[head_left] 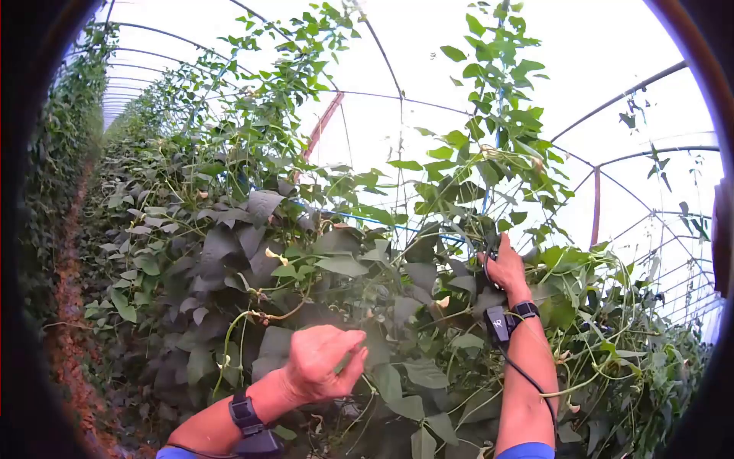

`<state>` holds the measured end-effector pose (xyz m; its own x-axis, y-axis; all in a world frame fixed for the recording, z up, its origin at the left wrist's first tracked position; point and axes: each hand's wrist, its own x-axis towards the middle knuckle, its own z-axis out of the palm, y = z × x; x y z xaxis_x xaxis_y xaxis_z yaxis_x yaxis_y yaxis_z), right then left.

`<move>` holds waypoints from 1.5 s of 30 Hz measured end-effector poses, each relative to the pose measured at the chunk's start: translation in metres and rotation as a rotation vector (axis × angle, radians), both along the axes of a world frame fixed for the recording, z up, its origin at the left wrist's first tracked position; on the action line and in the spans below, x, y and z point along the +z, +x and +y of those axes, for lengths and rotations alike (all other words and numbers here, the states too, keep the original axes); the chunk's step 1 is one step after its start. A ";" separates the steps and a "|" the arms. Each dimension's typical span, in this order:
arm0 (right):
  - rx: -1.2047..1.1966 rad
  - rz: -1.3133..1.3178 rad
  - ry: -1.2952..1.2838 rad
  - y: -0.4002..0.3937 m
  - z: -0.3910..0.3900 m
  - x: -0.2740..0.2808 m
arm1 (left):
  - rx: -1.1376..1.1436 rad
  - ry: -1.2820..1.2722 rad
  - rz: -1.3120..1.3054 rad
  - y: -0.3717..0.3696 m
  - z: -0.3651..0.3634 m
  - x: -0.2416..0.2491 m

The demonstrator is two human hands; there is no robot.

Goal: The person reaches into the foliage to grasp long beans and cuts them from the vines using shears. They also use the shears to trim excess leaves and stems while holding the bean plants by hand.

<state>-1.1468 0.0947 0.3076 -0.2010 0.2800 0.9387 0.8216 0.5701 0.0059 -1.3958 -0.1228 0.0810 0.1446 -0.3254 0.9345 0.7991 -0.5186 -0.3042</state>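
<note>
My left hand is in front of the climbing bean plants, its fingers curled and the thumb near the index finger. Whatever those fingers may hold is hidden. A dark strap circles that wrist. Farther right, my right hand reaches up among the leaves with its thumb raised; its other fingers are largely hidden. Close by them is a bean vine. A black cable runs along the right forearm to a small dark device at the wrist. A long green pod hangs left of my left hand.
Dense foliage fills the area before me, with pale yellow flowers among it. Blue cord crosses the vines. At far left a reddish soil path runs between rows. Thin arched tubes support the cover overhead.
</note>
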 end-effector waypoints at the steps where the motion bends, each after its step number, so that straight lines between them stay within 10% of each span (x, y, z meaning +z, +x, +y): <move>1: 0.028 0.016 -0.013 -0.001 -0.006 0.000 | -0.009 -0.013 0.040 0.009 0.005 0.016; 17: 0.488 -0.111 0.086 -0.003 0.038 -0.067 | -0.795 -0.178 -0.122 0.101 0.146 0.244; 22: 0.446 -0.060 0.164 -0.011 0.047 -0.087 | -0.289 -0.475 -0.399 0.097 0.194 0.295; 29: 0.384 -0.049 0.167 -0.015 0.041 -0.096 | -0.243 -0.307 -0.387 0.085 0.277 0.313; 35: 0.353 -0.013 0.167 -0.021 0.035 -0.101 | -0.998 -0.709 -0.320 0.078 0.263 0.320; 45: 0.591 0.044 0.181 -0.004 0.028 -0.097 | -1.434 -0.714 -0.224 0.063 0.236 0.296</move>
